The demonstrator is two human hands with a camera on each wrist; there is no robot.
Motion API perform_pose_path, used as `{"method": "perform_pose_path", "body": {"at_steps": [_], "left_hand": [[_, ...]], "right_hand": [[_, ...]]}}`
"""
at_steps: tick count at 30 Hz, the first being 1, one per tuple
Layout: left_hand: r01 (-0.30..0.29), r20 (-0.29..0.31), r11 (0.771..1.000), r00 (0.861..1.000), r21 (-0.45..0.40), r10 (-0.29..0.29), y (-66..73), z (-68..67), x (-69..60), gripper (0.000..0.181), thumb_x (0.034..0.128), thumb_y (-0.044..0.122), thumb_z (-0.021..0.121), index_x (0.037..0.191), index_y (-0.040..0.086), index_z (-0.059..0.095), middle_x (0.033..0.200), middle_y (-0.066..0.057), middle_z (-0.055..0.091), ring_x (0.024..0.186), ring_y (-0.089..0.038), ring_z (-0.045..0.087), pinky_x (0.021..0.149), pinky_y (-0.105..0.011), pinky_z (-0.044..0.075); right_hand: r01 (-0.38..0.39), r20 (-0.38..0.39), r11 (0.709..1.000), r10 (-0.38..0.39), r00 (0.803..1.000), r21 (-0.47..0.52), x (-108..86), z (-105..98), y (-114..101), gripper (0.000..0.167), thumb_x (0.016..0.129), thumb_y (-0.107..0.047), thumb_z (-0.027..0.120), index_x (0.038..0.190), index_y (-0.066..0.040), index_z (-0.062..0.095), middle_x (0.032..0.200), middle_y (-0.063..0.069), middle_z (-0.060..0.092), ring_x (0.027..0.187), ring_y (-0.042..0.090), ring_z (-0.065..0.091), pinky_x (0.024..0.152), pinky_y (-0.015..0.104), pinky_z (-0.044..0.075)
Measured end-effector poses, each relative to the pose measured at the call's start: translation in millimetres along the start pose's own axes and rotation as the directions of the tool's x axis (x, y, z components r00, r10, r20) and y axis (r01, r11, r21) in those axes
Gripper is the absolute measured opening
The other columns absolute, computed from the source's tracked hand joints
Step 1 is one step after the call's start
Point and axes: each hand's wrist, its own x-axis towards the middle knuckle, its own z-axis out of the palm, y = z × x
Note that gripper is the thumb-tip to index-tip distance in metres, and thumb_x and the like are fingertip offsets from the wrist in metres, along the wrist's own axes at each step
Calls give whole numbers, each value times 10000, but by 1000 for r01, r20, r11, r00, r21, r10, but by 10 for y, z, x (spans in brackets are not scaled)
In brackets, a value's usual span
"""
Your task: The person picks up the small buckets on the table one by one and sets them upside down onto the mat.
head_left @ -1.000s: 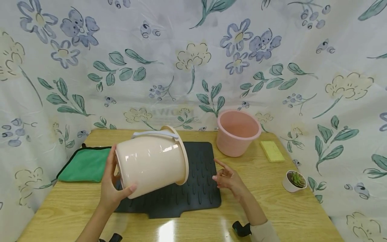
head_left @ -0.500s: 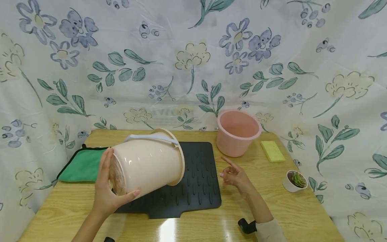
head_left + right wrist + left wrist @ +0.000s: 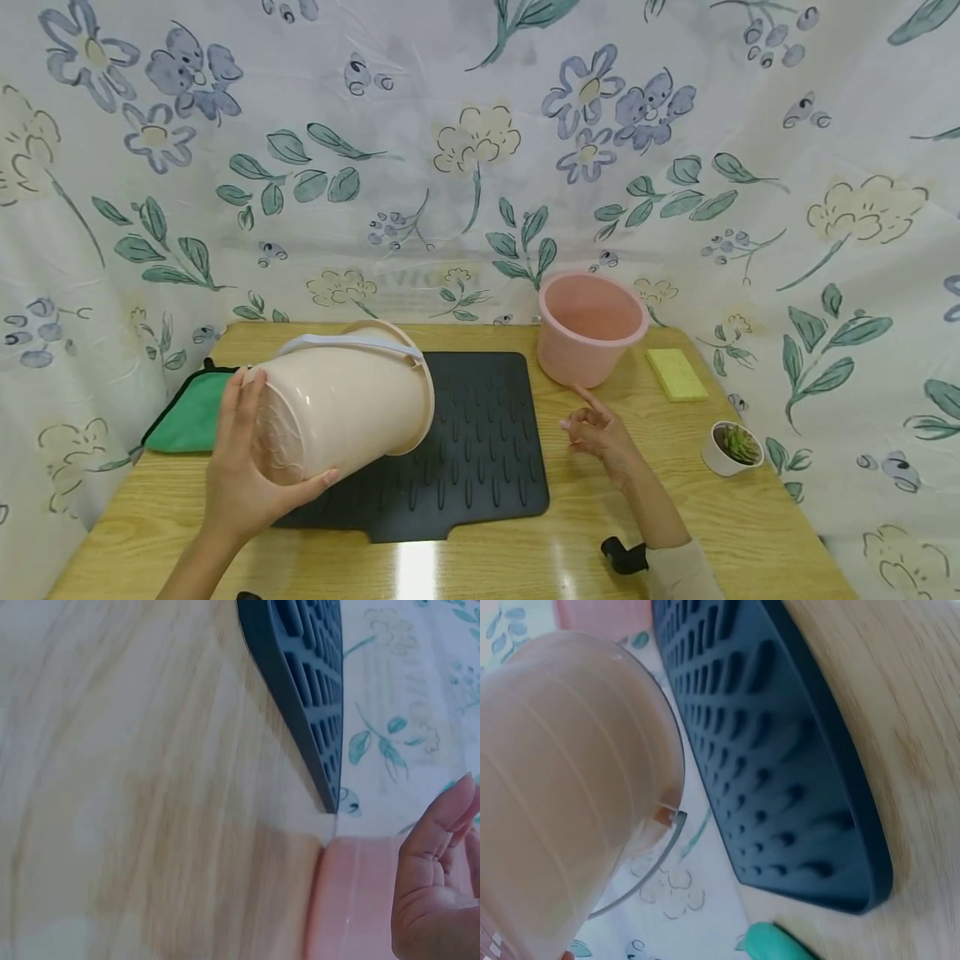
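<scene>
A cream bucket (image 3: pixel 345 408) with a pale bluish handle (image 3: pixel 352 342) lies tilted in the air above a black ribbed mat (image 3: pixel 480 433), its rim toward the right and its base facing me. My left hand (image 3: pixel 243 479) grips the bucket at its base, thumb below and fingers spread on the far side. In the left wrist view the bucket (image 3: pixel 570 772) fills the left part, apart from the mat (image 3: pixel 780 765). My right hand (image 3: pixel 607 437) hovers over the table, index finger pointing out and the others loosely bent, holding nothing. Just beyond it stands a pink bucket (image 3: pixel 581 358).
Behind my left hand lies a green cloth (image 3: pixel 187 417) with a black edge. On the right are a yellow sponge (image 3: pixel 677 375) and a small potted succulent (image 3: pixel 732 448). A floral curtain (image 3: pixel 420 167) closes off the back of the wooden table (image 3: pixel 510 558).
The cream bucket and my left hand have shifted left and slightly down, and the bucket's base has turned more toward me. My right hand has moved to the right, away from the mat.
</scene>
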Motion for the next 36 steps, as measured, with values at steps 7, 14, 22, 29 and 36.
{"method": "perform_pose_path", "body": {"at_steps": [7,14,22,29,36], "left_hand": [[-43,1,992,999,115,43,-26,-62,20,1316,501,786,802,1528,89,365,1635,-148,196,1444,-425,251,996,-713,344],[-143,-20,963,988,229,152,-40,-101,76,1273,560,907,625,1500,76,409,1597,-186,273,1418,-447,290,878,-768,388],[-219,-34,922,970,320,242,-77,-139,117,1255,546,935,590,1462,85,477,1532,-237,363,1347,-480,364,929,-683,432],[-241,11,909,968,341,252,-78,-202,129,1231,560,934,580,1465,107,475,1538,-244,345,1354,-495,339,1030,-611,396],[-243,31,909,968,340,247,-93,-233,130,1221,564,935,577,1463,116,478,1536,-242,342,1363,-489,337,968,-687,395]], "right_hand": [[19,-37,1000,-18,999,22,-22,-143,-86,735,926,-45,665,1564,-145,314,855,-76,581,723,62,580,690,260,566],[38,-78,997,-33,996,60,-24,-277,-165,723,944,-52,651,1569,-143,300,847,-88,581,751,50,577,683,228,557],[39,-150,996,-26,988,85,-7,-430,-214,739,952,-63,647,1578,-142,263,829,-104,600,743,44,591,676,210,557],[43,-224,992,-16,974,116,45,-551,-294,773,956,-90,650,1594,-173,221,823,-116,602,736,27,596,671,184,552],[63,-242,989,-29,970,133,79,-637,-362,806,957,-95,648,1604,-182,175,825,-114,624,724,27,596,660,175,550]]}}
